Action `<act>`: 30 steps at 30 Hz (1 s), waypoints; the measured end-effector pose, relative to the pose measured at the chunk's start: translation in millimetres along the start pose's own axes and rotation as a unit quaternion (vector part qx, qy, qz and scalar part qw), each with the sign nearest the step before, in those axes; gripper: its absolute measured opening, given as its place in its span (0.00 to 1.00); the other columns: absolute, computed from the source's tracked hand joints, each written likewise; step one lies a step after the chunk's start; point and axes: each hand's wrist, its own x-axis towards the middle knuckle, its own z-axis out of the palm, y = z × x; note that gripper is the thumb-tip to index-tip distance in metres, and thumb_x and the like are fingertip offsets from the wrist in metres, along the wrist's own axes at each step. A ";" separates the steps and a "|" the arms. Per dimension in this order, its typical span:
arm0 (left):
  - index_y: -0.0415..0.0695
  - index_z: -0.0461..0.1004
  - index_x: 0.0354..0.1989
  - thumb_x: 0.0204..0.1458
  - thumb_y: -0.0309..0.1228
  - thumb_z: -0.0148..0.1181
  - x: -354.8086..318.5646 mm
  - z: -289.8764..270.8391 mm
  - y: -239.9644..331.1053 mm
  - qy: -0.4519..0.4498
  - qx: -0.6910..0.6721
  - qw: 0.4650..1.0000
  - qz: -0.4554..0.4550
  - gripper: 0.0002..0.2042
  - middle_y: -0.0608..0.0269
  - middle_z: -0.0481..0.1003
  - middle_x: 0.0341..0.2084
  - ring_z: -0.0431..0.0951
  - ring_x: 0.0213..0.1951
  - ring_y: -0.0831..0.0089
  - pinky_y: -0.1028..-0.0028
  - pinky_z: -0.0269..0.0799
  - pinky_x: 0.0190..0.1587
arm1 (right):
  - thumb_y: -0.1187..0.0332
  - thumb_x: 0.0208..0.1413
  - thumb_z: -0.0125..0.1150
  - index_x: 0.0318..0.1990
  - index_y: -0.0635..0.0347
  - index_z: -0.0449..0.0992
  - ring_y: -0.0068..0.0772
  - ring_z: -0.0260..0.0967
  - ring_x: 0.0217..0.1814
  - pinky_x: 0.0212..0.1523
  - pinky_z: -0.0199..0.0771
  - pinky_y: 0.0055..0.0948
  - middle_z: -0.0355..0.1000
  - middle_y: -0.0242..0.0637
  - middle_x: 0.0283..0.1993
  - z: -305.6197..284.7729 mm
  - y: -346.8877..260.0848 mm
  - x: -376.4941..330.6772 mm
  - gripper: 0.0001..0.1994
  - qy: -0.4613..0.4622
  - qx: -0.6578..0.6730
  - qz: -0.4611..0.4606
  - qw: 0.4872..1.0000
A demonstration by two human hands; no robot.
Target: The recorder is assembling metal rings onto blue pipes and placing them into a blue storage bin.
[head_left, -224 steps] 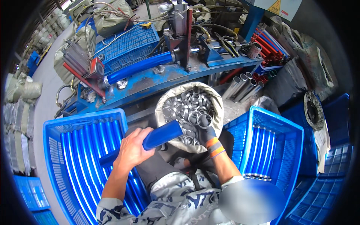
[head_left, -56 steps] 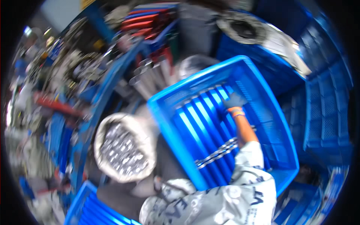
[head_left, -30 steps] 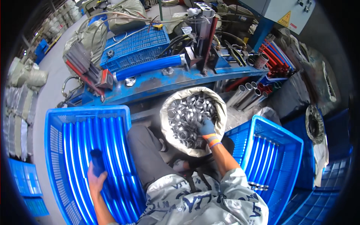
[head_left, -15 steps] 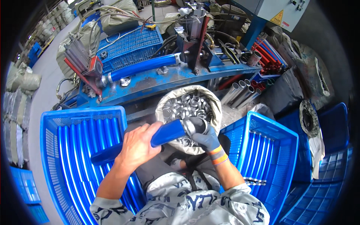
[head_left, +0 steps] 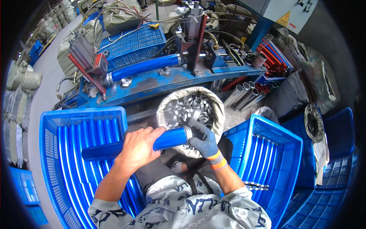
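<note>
My bare left hand [head_left: 139,149] is wrapped round a shiny blue tube [head_left: 171,138], held slantwise over my lap with its far end over the left crate. A silvery metal ring [head_left: 188,132] sits on the tube's right end. My right hand [head_left: 204,139], in a dark glove with an orange cuff, has its fingers pressed against that ring. Beneath and just beyond the tube stands an off-white fabric sack [head_left: 162,102] with its rim rolled back. Loose metal rings [head_left: 185,107] fill it.
Blue tubes fill a blue crate [head_left: 45,126] at my left. Another crate [head_left: 297,152] at right holds tubes with metal ends. Ahead, a blue machine bench [head_left: 148,86] carries a clamped blue tube [head_left: 145,67]. Bare metal pipes [head_left: 244,95] stand beyond the sack.
The ring, tilted in my right hand at the tube's mouth before, now sits on the tube's end. The tube has shifted slightly left and lies more level.
</note>
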 end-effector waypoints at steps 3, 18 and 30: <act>0.55 0.81 0.68 0.45 0.33 0.77 -2.2 2.2 -0.7 -0.014 0.007 1.000 -0.015 0.35 0.54 0.85 0.42 0.88 0.47 0.46 0.49 0.84 0.49 | 0.82 0.66 0.71 0.77 0.73 0.73 0.33 0.80 0.69 0.72 0.80 0.36 0.81 0.46 0.69 10.1 -13.4 0.0 0.31 0.018 -0.026 0.034 0.999; 0.51 0.80 0.72 0.43 0.29 0.78 -2.4 -0.7 -0.3 0.048 -0.096 0.994 -0.012 0.39 0.50 0.87 0.49 0.89 0.50 0.45 0.56 0.86 0.54 | 0.69 0.78 0.68 0.73 0.69 0.78 0.37 0.86 0.63 0.65 0.88 0.36 0.84 0.47 0.67 -11.4 14.5 3.2 0.22 0.118 0.020 0.038 0.992; 0.42 0.78 0.56 0.70 0.40 0.73 -65.6 -3.9 -97.3 0.468 -0.776 0.417 -0.072 0.16 0.59 0.83 0.49 0.85 0.54 0.62 0.54 0.80 0.71 | 0.45 0.72 0.74 0.67 0.63 0.85 0.52 0.80 0.75 0.62 0.92 0.40 0.77 0.43 0.76 -7.7 -1.7 -9.5 0.30 0.025 0.214 0.011 0.976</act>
